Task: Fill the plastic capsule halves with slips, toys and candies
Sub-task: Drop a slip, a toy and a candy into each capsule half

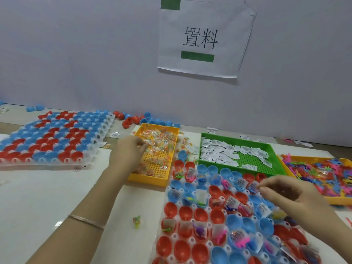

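My left hand (131,149) is over the perforated yellow tray (146,181) of wrapped candies (162,141). Its fingers bend down into the heap, and I cannot tell whether its grip has hold of a packet. My right hand (291,193) hangs over the far right part of the near capsule tray (191,239). Its grip is nearly closed, with thumb and forefinger pinching a printed slip (253,185) above a capsule half.

The red and blue capsule halves (202,214) sit open side up in that clear tray, just in front of me on the white counter (47,187). Some hold slips and small toys, others are bare.

Behind them is the green tray (234,136) of loose slips. To the right is another yellow tray (339,200) piled with coloured toys (323,174). A second tray of halves (51,141) lies far left. One stray candy (136,221) lies on the counter.
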Demonstrator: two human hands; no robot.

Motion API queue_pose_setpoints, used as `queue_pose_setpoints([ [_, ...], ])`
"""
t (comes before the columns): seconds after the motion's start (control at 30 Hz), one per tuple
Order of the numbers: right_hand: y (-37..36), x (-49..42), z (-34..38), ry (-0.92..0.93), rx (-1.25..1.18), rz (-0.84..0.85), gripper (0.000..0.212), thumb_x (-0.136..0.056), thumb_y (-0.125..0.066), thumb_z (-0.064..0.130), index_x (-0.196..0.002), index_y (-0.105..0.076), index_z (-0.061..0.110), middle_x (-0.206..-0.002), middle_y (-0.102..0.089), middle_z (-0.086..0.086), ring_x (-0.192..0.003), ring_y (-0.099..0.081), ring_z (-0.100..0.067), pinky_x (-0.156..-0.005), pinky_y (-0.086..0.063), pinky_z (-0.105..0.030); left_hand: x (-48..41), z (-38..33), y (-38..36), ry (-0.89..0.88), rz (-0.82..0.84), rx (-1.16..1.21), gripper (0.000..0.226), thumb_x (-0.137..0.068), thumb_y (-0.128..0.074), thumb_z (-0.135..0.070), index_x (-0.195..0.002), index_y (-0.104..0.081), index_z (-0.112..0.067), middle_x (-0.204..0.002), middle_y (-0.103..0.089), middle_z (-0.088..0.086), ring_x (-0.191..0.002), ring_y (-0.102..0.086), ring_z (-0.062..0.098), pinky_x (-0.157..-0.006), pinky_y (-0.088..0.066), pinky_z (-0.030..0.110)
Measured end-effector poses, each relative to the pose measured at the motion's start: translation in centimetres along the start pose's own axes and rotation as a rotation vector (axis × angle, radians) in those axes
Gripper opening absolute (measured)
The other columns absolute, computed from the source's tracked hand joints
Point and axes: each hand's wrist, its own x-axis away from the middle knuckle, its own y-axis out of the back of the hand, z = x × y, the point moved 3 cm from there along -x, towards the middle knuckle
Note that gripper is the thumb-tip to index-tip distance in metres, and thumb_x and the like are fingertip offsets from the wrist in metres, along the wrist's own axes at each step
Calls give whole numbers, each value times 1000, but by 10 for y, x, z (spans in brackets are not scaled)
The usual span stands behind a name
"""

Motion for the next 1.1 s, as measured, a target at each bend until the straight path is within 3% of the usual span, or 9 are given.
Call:
queue_pose_setpoints([
  [0.23,-12,-60,-10,-14,21,-31,3,-83,-69,29,-83,-71,31,-76,-70,9,-69,-63,-10,-58,-52,-18,9,-9,4,46,-266,314,18,-83,-78,-25,-94,-72,-12,-83,-65,-4,-81,-62,16,-71,-47,29],
  [0.37,-20,-99,-14,-24,113,-13,4,-86,-67,30,-84,-70,31,-79,-68,16,-64,-58,0,-54,-42,-10,6,-1,-11,208,-184,445,19,-81,-79,-17,-98,-73,-12,-90,-69,1,-80,-62,15,-71,-51,30],
  [0.5,-26,-136,-27,-116,122,-14,7,-89,-65,26,-83,-68,28,-83,-65,15,-74,-59,-6,-56,-39,-17,2,13,-24,383,-76,630,14,-82,-72,-14,-90,-75,-25,-93,-72,-2,-76,-64,13,-62,-53,28],
  [0.63,-44,-159,-48,-245,386,232,30,-89,-65,32,-117,-63,21,-117,-62,0,-99,-58,-15,-75,-45,-22,-2,19,-24,420,-48,748,19,-82,-70,-9,-78,-75,-27,-96,-73,-1,-91,-64,16,-77,-56,36],
  [0.73,-51,-165,-56,-283,543,339,44,-82,-73,36,-120,-60,20,-121,-60,-2,-101,-57,-16,-85,-45,-27,-4,19,-24,367,-25,671,17,-80,-74,-8,-83,-75,-25,-92,-73,1,-84,-66,17,-73,-57,36],
  [0.83,-52,-169,-56,-264,496,318,23,-77,-79,28,-95,-65,23,-98,-65,5,-83,-60,-8,-71,-46,-22,-8,13,-24,215,132,266,31,-78,-77,-14,-107,-71,-24,-102,-68,-2,-72,-58,7,-58,-47,23],
  [0.93,-50,-168,-55,-241,459,270,11,-78,-75,19,-84,-67,24,-80,-65,10,-74,-62,-8,-62,-47,-21,-9,9,-17,178,287,-55,27,-78,-78,-27,-103,-68,-23,-99,-64,-1,-73,-58,9,-63,-53,28],
  [1.03,-43,-166,-56,-227,374,184,6,-82,-72,16,-85,-72,21,-77,-69,7,-68,-62,-9,-59,-48,-19,-10,10,-8,172,334,-127,16,-78,-79,-25,-91,-70,-21,-100,-70,6,-78,-61,16,-70,-56,32],
  [1.1,-37,-164,-57,-217,311,117,3,-82,-74,19,-84,-72,20,-81,-70,7,-71,-62,-6,-56,-44,-16,-10,11,-2,169,376,-111,28,-80,-80,-21,-106,-72,-18,-109,-69,5,-83,-61,17,-61,-51,26],
])
